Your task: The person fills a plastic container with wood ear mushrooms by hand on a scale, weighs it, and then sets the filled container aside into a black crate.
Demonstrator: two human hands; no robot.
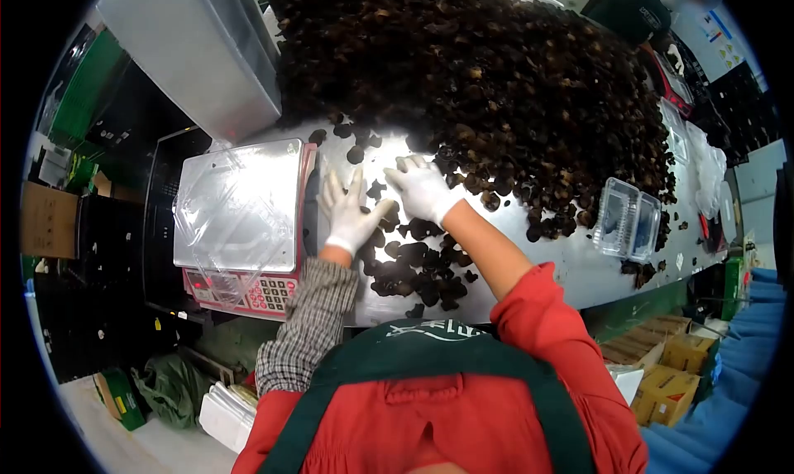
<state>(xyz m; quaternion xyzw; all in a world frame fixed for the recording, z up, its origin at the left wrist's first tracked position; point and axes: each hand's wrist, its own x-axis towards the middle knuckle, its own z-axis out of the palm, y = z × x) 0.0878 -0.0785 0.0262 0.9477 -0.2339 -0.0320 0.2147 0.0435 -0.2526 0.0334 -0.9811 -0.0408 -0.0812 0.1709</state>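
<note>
Dark wood ear mushrooms point(422, 275) lie loose on the metal table in front of me, and a large heap of wood ear mushrooms point(496, 85) covers its far side. My left hand point(349, 214), in a white glove, is spread low over the tabletop beside the scale, its thumb near a few dark pieces. Also gloved in white, my right hand point(423, 193) reaches in at the near edge of the heap. Its fingers are slightly bent and apart, and I see nothing held in them. A few small mushroom pieces lie between the two hands.
A digital scale point(240, 205) with clear plastic on its plate stands at left. Behind it rises a tall metal bin point(194, 52). An open clear plastic box point(627, 219) lies at right. Across the table, a person in a dark apron point(633, 15) stands by another scale point(672, 85).
</note>
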